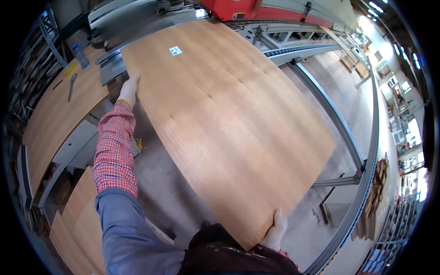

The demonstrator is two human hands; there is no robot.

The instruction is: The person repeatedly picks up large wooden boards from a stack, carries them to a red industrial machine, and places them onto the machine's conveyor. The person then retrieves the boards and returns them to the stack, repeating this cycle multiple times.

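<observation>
Light-brown wood-grain panel (238, 128) stretches at a slant between two white-gloved hands, running from the right fingers at its near corner to well beyond the left fingers. The left hand (129, 89) holds the panel's left edge, its fingers closed in at the border, though how far they reach underneath cannot be told. The right hand (276, 231) holds the edge beside the near corner, thumb over the upper face and the other fingers hidden. Beyond the left fingers and to their right, a white printed label (175, 51) lies on the panel. Just left of those fingers is a steel plate (112, 71); farther left, a wrench (72, 87) and a blue-capped bottle (81, 57) sit on a wooden benchtop (55, 123). Red machine housing (238, 8) stands past the panel's far end, well apart from both hands' fingers. Up and to the right of the right fingers runs a metal rail (327, 96).
</observation>
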